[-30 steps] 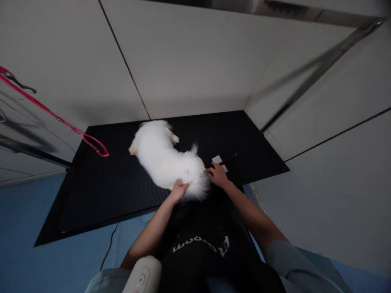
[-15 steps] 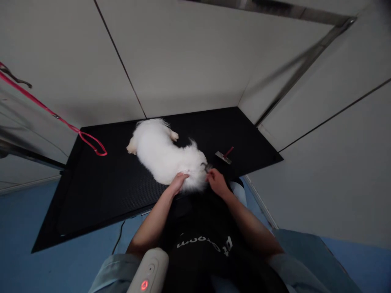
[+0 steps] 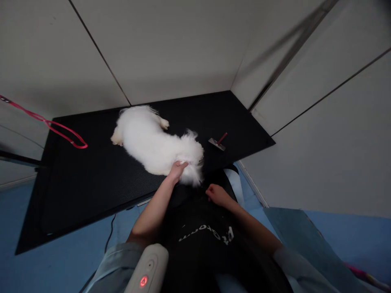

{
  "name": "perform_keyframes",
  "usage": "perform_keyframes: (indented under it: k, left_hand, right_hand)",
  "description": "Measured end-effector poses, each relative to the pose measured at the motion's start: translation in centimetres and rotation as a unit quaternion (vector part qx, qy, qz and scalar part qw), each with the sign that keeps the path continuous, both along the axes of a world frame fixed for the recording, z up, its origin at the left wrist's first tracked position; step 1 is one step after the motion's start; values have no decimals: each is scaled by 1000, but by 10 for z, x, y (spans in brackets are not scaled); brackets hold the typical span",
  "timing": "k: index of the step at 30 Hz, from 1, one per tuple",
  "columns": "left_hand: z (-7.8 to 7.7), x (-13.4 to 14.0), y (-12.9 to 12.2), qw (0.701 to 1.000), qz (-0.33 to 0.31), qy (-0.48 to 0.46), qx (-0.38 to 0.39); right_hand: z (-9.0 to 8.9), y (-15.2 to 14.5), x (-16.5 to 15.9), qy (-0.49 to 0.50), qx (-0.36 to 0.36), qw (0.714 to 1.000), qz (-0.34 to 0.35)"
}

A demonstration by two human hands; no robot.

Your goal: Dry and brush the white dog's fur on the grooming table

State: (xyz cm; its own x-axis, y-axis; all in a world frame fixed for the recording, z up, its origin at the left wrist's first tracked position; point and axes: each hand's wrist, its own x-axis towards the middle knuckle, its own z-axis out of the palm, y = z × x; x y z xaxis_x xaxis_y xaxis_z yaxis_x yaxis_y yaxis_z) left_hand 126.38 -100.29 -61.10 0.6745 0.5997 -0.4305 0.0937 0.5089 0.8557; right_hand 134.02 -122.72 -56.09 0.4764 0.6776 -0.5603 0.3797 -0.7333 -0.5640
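A fluffy white dog (image 3: 143, 140) lies on a black ridged table, its head end toward me. At the head, my left hand (image 3: 177, 170) is closed with the thumb over the long fur of the dog's ear (image 3: 192, 174). My right hand (image 3: 217, 194) is just right of and below that ear, apart from the fur, in front of my black apron (image 3: 201, 219). Its fingers are curled together, and what they hold is lost against the dark apron. A slicker brush (image 3: 217, 143) with a red handle lies on the table right of the head.
The black grooming table (image 3: 85, 195) stands against pale wall panels (image 3: 171, 53). A red leash loop (image 3: 65, 134) hangs over its left end. A metal bar (image 3: 284, 65) rises at the right. A white device with a red light (image 3: 149, 268) sits close below me.
My right hand has drawn down from the dog's head toward my apron; a dark thing seen at its fingertips no longer shows clearly. The left hand keeps its hold. The view has shifted slightly.
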Motion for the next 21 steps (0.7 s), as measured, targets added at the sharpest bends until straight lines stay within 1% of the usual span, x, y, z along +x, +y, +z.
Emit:
perform_keyframes:
  k: [2,4,5,6,8,9,10,11,12,14,16,18,21]
  left_hand:
    - [0,2,0,1000,-4,-7,-18]
    - [2,2,1,1000,-3,-9,-25]
    - [3,2,1,1000,-1,-9,-25]
    - [5,2,1,1000,-2,-9,-24]
    - [9,3,0,999,-14,-11,-28]
    - [10,4,-1,999,-24,-12,-33]
    - [12,4,-1,999,-33,-11,-39]
    - [13,5,-2,998,-37,-8,-45]
    - [13,6,-2,998,-35,-6,-49]
    - [12,7,-2,999,-21,-5,-38]
    - [8,7,-2,1000,-15,-4,-3]
    - [3,7,-4,999,-22,4,37]
    - [-5,9,-12,998,-15,8,53]
  right_hand:
    - [14,-14,8,-49,-31,998,10]
    - [29,-18,17,-102,-35,994,-6]
    - [36,-16,20,-124,-15,992,-25]
    - [41,-10,23,-141,23,989,-48]
    - [45,10,26,-142,128,977,-95]
    - [43,22,25,-127,176,970,-110]
    - [38,35,24,-106,208,966,-115]
    - [32,48,22,-86,218,966,-110]
    - [24,58,19,-69,209,970,-99]
    - [7,70,14,-56,158,983,-72]
    - [-6,70,8,-69,106,991,-45]
    - [-11,60,4,-90,70,993,-18]
    - [-6,44,0,-108,35,993,13]
